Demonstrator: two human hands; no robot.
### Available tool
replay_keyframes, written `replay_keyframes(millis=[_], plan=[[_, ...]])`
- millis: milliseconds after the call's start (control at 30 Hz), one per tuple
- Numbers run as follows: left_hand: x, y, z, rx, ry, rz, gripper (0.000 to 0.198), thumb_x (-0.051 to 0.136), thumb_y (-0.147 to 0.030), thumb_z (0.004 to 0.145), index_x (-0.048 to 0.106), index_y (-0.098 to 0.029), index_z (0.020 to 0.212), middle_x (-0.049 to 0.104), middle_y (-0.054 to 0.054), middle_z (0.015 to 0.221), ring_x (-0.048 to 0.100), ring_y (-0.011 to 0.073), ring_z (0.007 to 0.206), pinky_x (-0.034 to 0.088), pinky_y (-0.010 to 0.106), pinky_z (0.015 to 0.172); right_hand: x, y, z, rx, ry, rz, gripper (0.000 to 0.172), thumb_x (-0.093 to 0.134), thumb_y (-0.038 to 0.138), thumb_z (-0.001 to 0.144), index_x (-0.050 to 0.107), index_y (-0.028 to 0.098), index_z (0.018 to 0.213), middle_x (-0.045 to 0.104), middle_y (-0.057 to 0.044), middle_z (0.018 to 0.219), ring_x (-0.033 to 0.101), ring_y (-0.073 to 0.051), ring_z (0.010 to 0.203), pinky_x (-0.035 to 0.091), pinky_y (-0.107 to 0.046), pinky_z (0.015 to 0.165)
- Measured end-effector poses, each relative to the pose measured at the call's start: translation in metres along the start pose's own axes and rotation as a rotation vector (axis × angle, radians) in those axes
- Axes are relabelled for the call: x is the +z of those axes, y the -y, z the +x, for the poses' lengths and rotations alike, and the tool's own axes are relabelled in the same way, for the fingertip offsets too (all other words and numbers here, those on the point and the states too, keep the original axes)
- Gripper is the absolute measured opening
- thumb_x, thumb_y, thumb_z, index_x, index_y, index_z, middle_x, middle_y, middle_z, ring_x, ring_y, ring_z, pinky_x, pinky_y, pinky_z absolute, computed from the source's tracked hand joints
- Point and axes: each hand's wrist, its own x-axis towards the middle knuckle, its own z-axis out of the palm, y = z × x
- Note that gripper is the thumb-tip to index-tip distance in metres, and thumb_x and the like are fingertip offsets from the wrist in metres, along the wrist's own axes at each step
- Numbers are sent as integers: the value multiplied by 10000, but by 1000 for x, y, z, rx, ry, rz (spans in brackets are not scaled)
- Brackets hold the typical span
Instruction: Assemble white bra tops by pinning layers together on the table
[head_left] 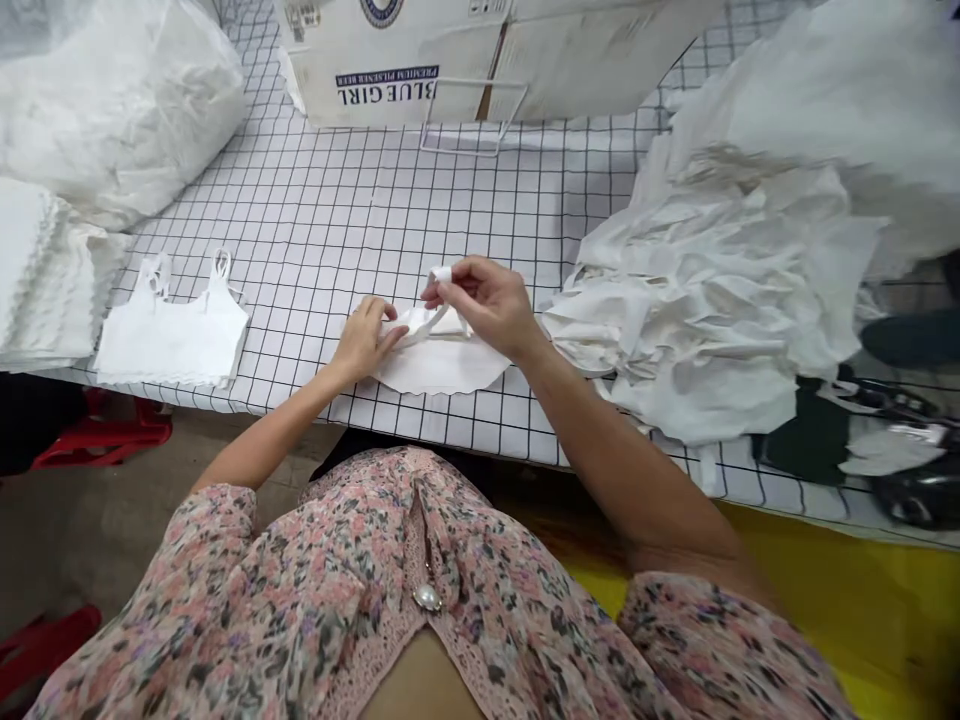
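Observation:
A small white garment lies on the checked table near its front edge. My left hand presses down on the garment's left side, fingers curled onto the cloth. My right hand hovers just above it and pinches a white strap of the garment between thumb and fingers, lifting it. A finished white crop top lies flat on the table to the left, straps pointing away from me.
A big heap of white garments fills the right side. Stacked white cloth and a stuffed clear bag sit at the left. A cardboard box and a wire frame stand at the back.

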Motion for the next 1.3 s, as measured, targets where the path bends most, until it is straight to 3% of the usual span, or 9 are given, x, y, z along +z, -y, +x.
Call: replay_keyframes(millis=[100, 300, 433, 533, 667, 800, 967, 1133, 1300], plan=[[4, 2, 4, -29, -19, 0, 260, 841, -312, 934, 678, -221, 1114, 767, 95, 1187, 679, 281, 1113, 545, 443, 998, -7, 13, -39, 9, 100, 106, 388, 771, 643, 958, 670, 269, 988, 799, -69, 1029, 806, -254, 1006, 676, -500, 1033], [5, -2, 9, -20, -94, -7, 111, 614, -275, 1062, 695, -233, 998, 808, 78, 1054, 709, 255, 1013, 531, 437, 960, -3, -6, -66, 8, 204, -73, 279, 692, 561, 1026, 752, 289, 1037, 815, -72, 1092, 791, -276, 1076, 644, -515, 1064], [-2, -24, -3, 209, -183, 11, 242, 487, -294, 1132, 716, -231, 1174, 836, 94, 1118, 755, 227, 997, 545, 424, 952, 25, -28, -38, 89, 192, -378, 307, 545, 480, 1059, 739, 241, 1064, 805, -120, 1096, 770, -296, 1037, 658, -504, 996], [-12, -35, -11, 360, -189, 52, 328, 411, -331, 1168, 722, -247, 1234, 838, 82, 1011, 762, 206, 882, 560, 395, 844, 34, -38, 2, 165, 98, -564, 360, 485, 393, 1063, 737, 174, 1199, 764, -214, 1253, 681, -399, 1276, 564, -628, 1134], [-33, -19, 4, 354, -331, 101, 362, 405, -387, 1178, 737, -247, 1205, 839, 101, 996, 748, 208, 815, 543, 392, 754, 4, -36, 45, 221, 118, -720, 443, 505, 379, 1055, 698, 154, 1384, 655, -237, 1521, 489, -481, 1527, 319, -743, 1321], [-49, 18, 40, 198, -417, 113, 322, 460, -418, 1161, 737, -256, 1174, 827, 89, 999, 713, 204, 803, 520, 371, 737, -42, -23, 43, 257, 326, -769, 503, 519, 537, 1078, 738, 234, 1414, 679, -161, 1548, 577, -427, 1490, 430, -644, 1307], [-35, 34, 56, 73, -338, 132, 142, 595, -264, 1069, 728, -222, 1093, 778, 141, 1117, 722, 297, 1028, 551, 476, 957, -72, -20, 12, 49, 679, -935, 666, 654, 693, 994, 750, 219, 1452, 666, -159, 1589, 620, -433, 1457, 564, -608, 1170], [-1, 6, 31, 331, 19, 35, 314, 742, -316, 1008, 688, -198, 1294, 733, 158, 1359, 649, 321, 1331, 496, 525, 1172, -76, -32, 1, -67, 594, -991, 298, 543, 229, 989, 837, 197, 1023, 829, -131, 1177, 761, -302, 1072, 606, -437, 899], [-5, -7, 41, 224, 199, -273, 120, 747, -297, 967, 753, -198, 1035, 769, 73, 966, 709, 227, 971, 563, 430, 967, -87, 5, 21, 52, 426, -573, 259, 680, 445, 986, 809, 235, 909, 729, -30, 795, 606, -158, 691, 485, -323, 662]])
